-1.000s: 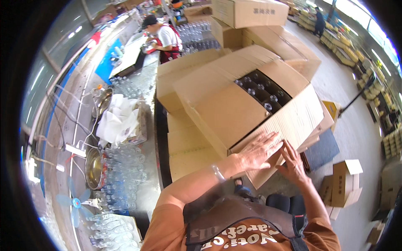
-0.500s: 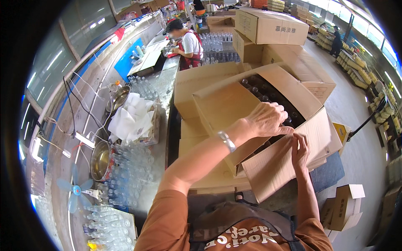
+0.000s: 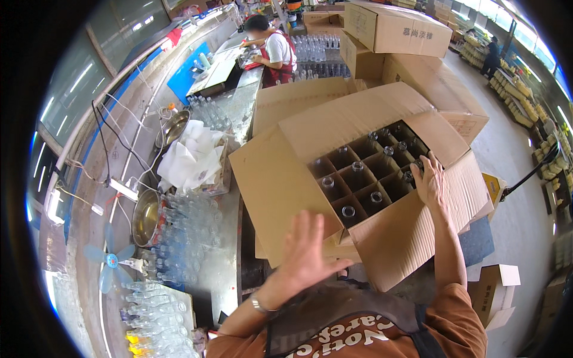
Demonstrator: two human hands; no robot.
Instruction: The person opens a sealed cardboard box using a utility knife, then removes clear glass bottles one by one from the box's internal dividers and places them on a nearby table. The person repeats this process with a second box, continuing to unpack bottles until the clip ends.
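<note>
The big carton point(image 3: 364, 179) sits open in front of the person, tilted, its flaps spread wide. Inside it a cardboard grid point(image 3: 367, 176) splits the space into cells, and clear glass bottles point(image 3: 352, 191) stand upright in several of them, mouths up.

The right hand point(image 3: 431, 182) lies flat and open on the carton's right edge, fingers stretched over the rim where the grid meets the right flap point(image 3: 471, 185); it grips nothing. The left hand point(image 3: 305, 253) is raised just short of the carton's near flap point(image 3: 406, 238), palm open, fingers spread and loose, holding nothing. Whether it touches the cardboard I cannot tell. A bracelet point(image 3: 259, 306) circles that wrist.

Left of the carton runs a metal bench point(image 3: 224, 268). On it, beside the carton's left flap, stands a crowd of loose clear bottles point(image 3: 179, 238), with a metal bowl point(image 3: 146, 216) at their edge and a heap of white paper point(image 3: 194, 158) further along. A small blue fan point(image 3: 110, 261) lies near the bowl.

Beyond the carton more cartons are stacked point(image 3: 397, 27), closed. Past the carton's far left corner a co-worker in a red apron point(image 3: 276, 51) bends over the same bench.
</note>
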